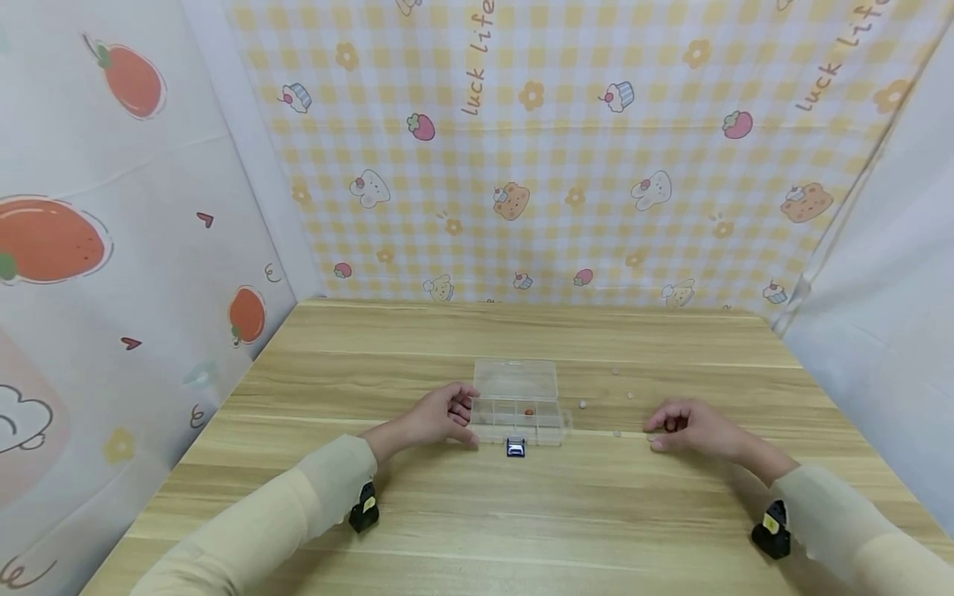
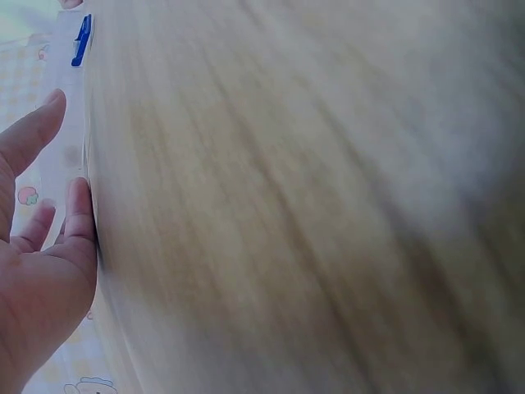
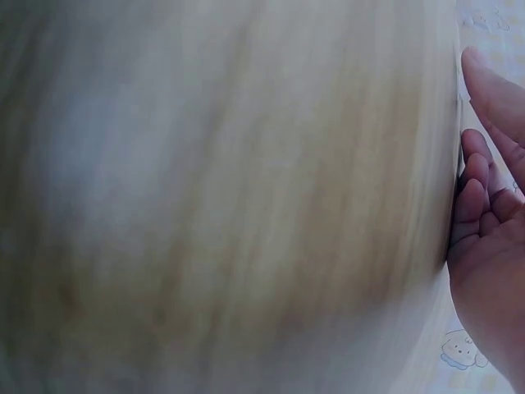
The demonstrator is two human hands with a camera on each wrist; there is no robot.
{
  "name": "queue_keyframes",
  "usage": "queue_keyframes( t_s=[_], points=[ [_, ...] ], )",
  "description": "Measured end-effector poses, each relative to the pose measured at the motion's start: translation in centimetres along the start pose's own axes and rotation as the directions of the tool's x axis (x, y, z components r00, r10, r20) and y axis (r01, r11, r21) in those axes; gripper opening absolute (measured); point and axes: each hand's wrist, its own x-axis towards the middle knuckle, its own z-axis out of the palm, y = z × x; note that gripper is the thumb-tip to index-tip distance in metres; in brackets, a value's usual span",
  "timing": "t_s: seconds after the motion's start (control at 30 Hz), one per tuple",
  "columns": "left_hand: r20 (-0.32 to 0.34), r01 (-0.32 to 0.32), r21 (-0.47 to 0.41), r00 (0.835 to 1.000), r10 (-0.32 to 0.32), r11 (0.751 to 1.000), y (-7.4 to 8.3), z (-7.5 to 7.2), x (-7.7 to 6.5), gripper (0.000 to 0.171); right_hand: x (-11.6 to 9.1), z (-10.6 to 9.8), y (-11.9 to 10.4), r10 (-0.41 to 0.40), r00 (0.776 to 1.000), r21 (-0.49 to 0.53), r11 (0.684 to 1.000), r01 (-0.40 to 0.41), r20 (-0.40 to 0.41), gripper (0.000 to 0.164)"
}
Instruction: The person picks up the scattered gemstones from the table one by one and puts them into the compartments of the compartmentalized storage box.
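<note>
A clear plastic compartment box (image 1: 503, 432) lies on the table with its lid (image 1: 516, 379) raised toward the back. A small orange-red piece (image 1: 529, 412) sits in one compartment, and a dark blue clasp (image 1: 516, 448) shows at the front. My left hand (image 1: 440, 415) holds the box's left end, thumb by the front corner and forefinger by the back. To the right of the box, my right hand (image 1: 693, 429) rests low at the table, thumb and forefinger slightly apart. Small pale pieces (image 1: 583, 405) lie between box and right hand; whether one is under its fingertips is unclear.
The wood-grain table (image 1: 477, 521) reaches back to a checked cloth (image 1: 531, 149) with printed figures. Printed cloth also hangs on the left, and a pale cloth on the right. Each wrist bears a black camera (image 1: 364, 508).
</note>
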Motion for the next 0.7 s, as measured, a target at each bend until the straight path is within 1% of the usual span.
queue_keyframes(
  t_s=[0.1, 0.4, 0.5, 0.7],
  points=[
    [-0.003, 0.002, 0.0, 1.0, -0.002, 1.0, 0.05, 0.0, -0.01, 0.072, 0.0, 0.06, 0.21, -0.028, 1.0, -0.009, 1.0, 0.028, 0.0, 0.019],
    [0.009, -0.006, -0.014, 1.0, 0.006, 1.0, -0.22, -0.05, 0.01, 0.072, -0.1, 0.11, 0.15, -0.051, 0.999, -0.001, 0.999, 0.051, 0.005, 0.017],
    [0.009, -0.002, -0.022, 1.0, 0.002, 1.0, -0.24, -0.08, -0.01, 0.072, -0.12, 0.11, -0.03, -0.039, 0.999, 0.0, 0.999, 0.039, 0.006, 0.017],
    [0.007, -0.007, -0.025, 1.0, 0.007, 1.0, -0.24, -0.13, -0.02, 0.072, -0.06, 0.05, 0.12, 0.014, 1.0, -0.007, 1.0, -0.014, 0.006, 0.017]
  ],
)
